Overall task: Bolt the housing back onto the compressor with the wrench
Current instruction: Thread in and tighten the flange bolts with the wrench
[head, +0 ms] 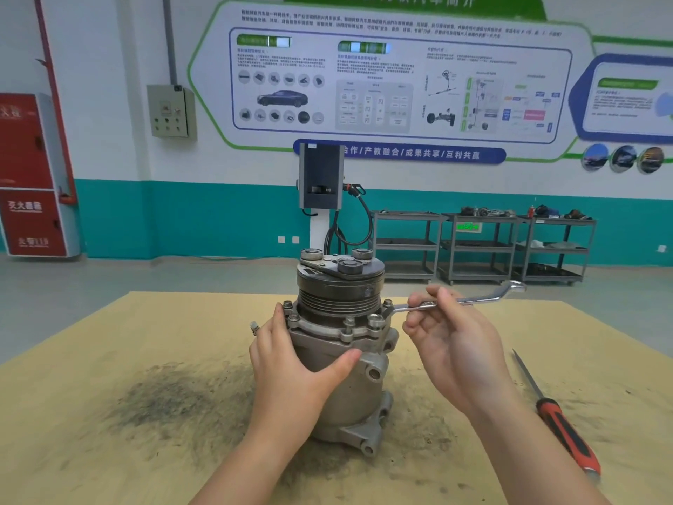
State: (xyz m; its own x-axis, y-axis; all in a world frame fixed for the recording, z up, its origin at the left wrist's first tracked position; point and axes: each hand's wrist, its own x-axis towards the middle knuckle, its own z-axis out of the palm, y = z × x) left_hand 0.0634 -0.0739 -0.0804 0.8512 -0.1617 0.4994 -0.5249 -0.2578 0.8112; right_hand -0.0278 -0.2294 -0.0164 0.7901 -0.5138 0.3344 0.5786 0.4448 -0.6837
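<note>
A grey metal compressor (355, 402) stands upright in the middle of the table, with a dark grooved pulley (340, 289) on top. Its housing flange (327, 328) carries several bolts around the rim. My left hand (291, 373) wraps around the compressor body from the left, thumb across the front. My right hand (455, 344) pinches the shaft of a silver ring wrench (484, 298) between fingers and thumb. The wrench's near end sits on a bolt (387, 304) at the flange's right side, and its far end points right.
The tan table (109, 413) has a dark grease stain left of the compressor. A red-and-black handled screwdriver (561, 420) lies at the right. Beyond the table are a charging post (320, 184) and metal shelf carts (484, 246) against the wall.
</note>
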